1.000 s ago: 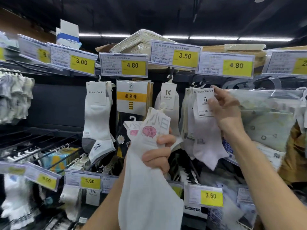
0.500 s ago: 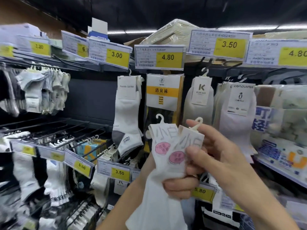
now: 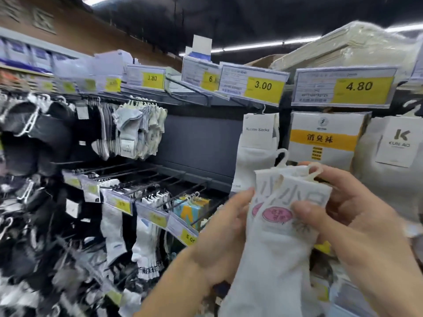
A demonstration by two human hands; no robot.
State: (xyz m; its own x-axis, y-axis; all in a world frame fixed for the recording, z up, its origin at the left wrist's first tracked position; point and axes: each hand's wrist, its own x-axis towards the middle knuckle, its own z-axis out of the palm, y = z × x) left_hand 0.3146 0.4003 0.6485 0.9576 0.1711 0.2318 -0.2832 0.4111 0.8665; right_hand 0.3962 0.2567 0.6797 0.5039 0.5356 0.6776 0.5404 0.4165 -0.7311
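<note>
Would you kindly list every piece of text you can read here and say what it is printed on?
"3.00": yellow price tag.
"4.80": next price tag to its right.
"Kunao Socks": white sock card.
"消臭袜": yellow-banded pack.
"K KUN AO": white hanging card.
"小白": header card on the held socks.
Pink sticker and left shelf tags: too blurred to read.

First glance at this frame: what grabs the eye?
The white socks on their hangers stand out first, low and right of centre, gripped by the left hand and the right hand. Above them, the yellow 3.00 price tag and 4.80 price tag line the shelf edge.
</note>
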